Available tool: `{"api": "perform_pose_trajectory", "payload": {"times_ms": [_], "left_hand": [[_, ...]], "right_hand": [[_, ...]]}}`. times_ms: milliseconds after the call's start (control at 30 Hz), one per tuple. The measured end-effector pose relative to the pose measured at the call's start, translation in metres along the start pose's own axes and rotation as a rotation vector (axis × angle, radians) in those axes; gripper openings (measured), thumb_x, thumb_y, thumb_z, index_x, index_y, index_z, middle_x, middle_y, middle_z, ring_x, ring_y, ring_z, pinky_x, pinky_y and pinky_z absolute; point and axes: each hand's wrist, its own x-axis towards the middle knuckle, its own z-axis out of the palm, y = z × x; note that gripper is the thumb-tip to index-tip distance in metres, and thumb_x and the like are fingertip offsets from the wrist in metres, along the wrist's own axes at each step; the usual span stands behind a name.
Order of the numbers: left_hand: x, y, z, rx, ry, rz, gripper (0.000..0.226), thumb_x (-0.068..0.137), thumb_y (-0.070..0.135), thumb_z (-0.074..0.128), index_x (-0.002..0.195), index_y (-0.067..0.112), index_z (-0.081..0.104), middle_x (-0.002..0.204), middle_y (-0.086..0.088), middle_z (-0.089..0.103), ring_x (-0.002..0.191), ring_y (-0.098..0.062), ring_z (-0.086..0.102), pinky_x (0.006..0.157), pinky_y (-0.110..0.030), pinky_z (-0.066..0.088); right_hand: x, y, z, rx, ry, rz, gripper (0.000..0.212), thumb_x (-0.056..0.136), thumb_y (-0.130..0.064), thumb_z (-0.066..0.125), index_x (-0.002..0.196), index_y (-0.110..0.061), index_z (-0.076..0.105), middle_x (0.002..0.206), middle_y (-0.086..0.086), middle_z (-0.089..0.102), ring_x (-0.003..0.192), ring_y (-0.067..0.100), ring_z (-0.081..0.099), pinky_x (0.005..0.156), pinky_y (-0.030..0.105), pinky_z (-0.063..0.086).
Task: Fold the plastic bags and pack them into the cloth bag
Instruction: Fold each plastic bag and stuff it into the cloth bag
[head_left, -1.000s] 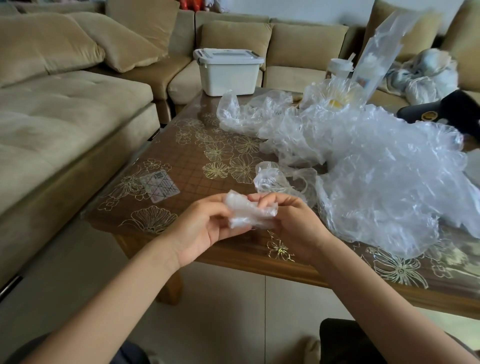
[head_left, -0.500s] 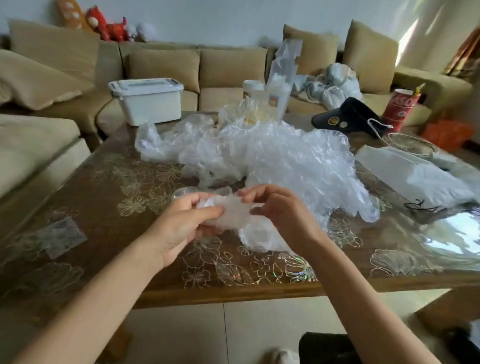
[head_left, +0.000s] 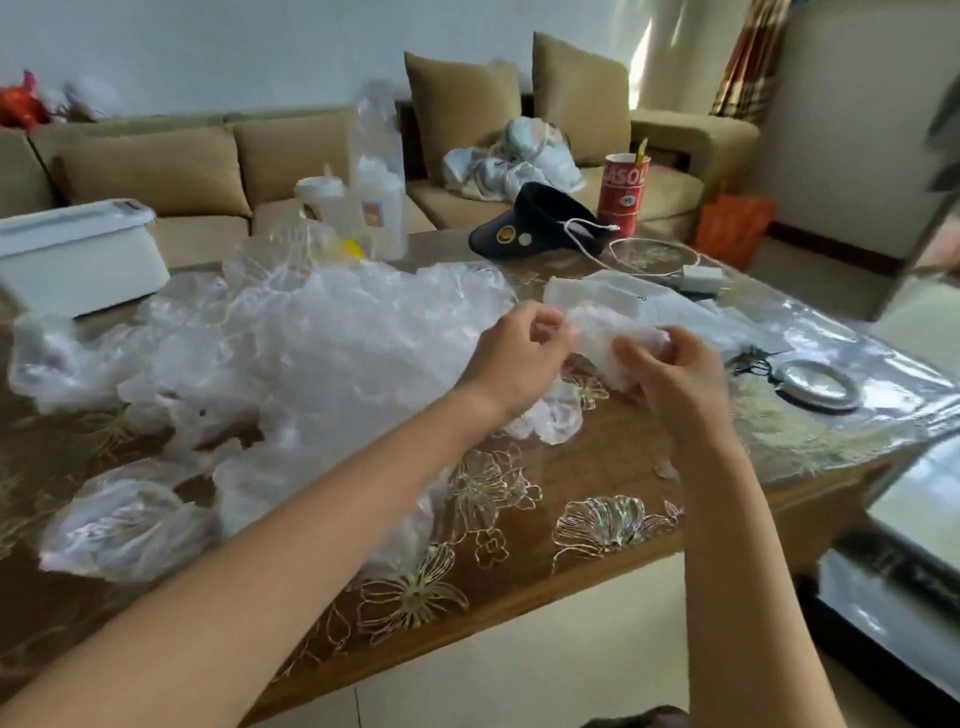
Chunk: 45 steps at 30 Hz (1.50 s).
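Both the left hand (head_left: 511, 358) and the right hand (head_left: 680, 382) pinch one crumpled, partly folded bag (head_left: 605, 332), held between them above the table (head_left: 597, 499) and just in front of the cloth bag (head_left: 675, 306). The pile (head_left: 311, 343) lies to the left. The fold probably needs squeezing flat so trapped air cannot spring it open. The cloth bag's mouth is not visible and should be found before either hand lets go.

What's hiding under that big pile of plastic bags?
The brown flowered table shows around and faintly through the pile of plastic bags. Anything lying beneath the thick middle is covered, so I cannot tell.
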Motion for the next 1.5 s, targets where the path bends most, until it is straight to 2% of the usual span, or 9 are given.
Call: {"api": "perform_pose_trajectory", "payload": {"times_ms": [133,300,533,667,833,933,1067,1300,1500], "left_hand": [[0.052,0.0,0.088,0.496,-0.268,0.275,0.03,0.097,0.019,0.045,0.122,0.01,0.059,0.126,-0.009,0.056,0.12,-0.025,0.047,0.101,-0.037,0.039],[0.096,-0.013,0.16,1.072,-0.354,0.42,0.046,0.093,0.032,0.047,0.137,0.017,0.044,0.146,-0.009,0.036,0.14,-0.024,0.019,0.115,-0.045,0.012],[0.107,-0.013,0.15,0.875,-0.145,0.22,0.019,0.092,0.008,0.05,0.107,0.007,0.061,0.108,-0.014,0.065,0.1,-0.033,0.062,0.08,-0.036,0.045],[0.104,0.015,0.104,0.421,0.117,0.129,0.002,0.087,0.008,0.061,0.088,0.01,0.06,0.091,-0.005,0.066,0.084,-0.022,0.062,0.069,-0.03,0.049],[0.073,0.075,-0.001,0.016,0.638,0.455,0.028,0.082,0.012,0.067,0.067,0.019,0.045,0.059,0.016,0.044,0.058,-0.004,0.045,0.054,-0.014,0.034],[0.037,0.098,-0.076,0.05,1.025,0.837,0.025,0.081,0.009,0.066,0.074,0.014,0.043,0.06,0.018,0.039,0.057,-0.007,0.041,0.058,-0.017,0.036],[-0.041,0.101,-0.17,0.321,1.162,1.099,0.015,0.088,0.008,0.061,0.083,0.01,0.048,0.072,0.016,0.042,0.063,0.0,0.044,0.064,-0.016,0.039],[-0.187,0.012,-0.265,0.913,0.874,0.284,0.027,0.082,0.0,0.062,0.106,0.013,0.062,0.089,0.005,0.062,0.083,-0.012,0.059,0.074,-0.032,0.05],[-0.251,-0.047,-0.253,0.568,0.916,-0.035,0.034,0.079,-0.007,0.061,0.092,0.023,0.069,0.089,0.013,0.067,0.087,-0.003,0.062,0.078,-0.01,0.046]], "right_hand": [[0.036,0.033,-0.045,0.069,0.398,0.09,0.017,0.083,-0.014,0.065,0.097,-0.006,0.061,0.092,0.012,0.065,0.084,0.027,0.062,0.077,0.041,0.052],[0.054,0.055,-0.048,0.14,0.485,0.157,0.01,0.081,-0.013,0.064,0.09,-0.012,0.059,0.082,0.006,0.063,0.085,0.027,0.063,0.084,0.048,0.053],[0.063,0.052,-0.04,0.305,0.431,0.221,0.005,0.082,-0.009,0.064,0.086,-0.011,0.061,0.083,0.011,0.065,0.079,0.028,0.063,0.074,0.042,0.055],[0.055,0.015,-0.037,0.691,0.24,0.175,0.014,0.088,-0.007,0.058,0.101,-0.007,0.06,0.103,0.013,0.063,0.082,0.019,0.063,0.069,0.025,0.051],[0.02,-0.071,-0.005,0.718,0.026,-0.253,0.013,0.089,-0.005,0.052,0.089,-0.018,0.056,0.089,-0.005,0.063,0.08,0.008,0.061,0.07,0.022,0.048],[-0.016,-0.11,0.031,0.585,-0.126,-0.475,0.017,0.089,-0.006,0.055,0.085,-0.022,0.054,0.078,-0.014,0.062,0.077,0.006,0.059,0.07,0.024,0.048],[-0.063,-0.132,0.091,0.461,-0.299,-0.557,0.008,0.086,-0.024,0.057,0.094,-0.024,0.056,0.105,0.003,0.065,0.096,0.019,0.062,0.076,0.03,0.049],[-0.148,-0.146,0.177,0.318,-0.743,-0.578,0.012,0.086,-0.022,0.064,0.082,-0.013,0.057,0.067,-0.001,0.056,0.059,0.013,0.051,0.056,0.031,0.039],[-0.198,-0.12,0.228,0.229,-1.247,-0.284,0.008,0.089,-0.015,0.061,0.083,-0.014,0.056,0.076,0.005,0.058,0.07,0.015,0.055,0.064,0.025,0.04]]}}
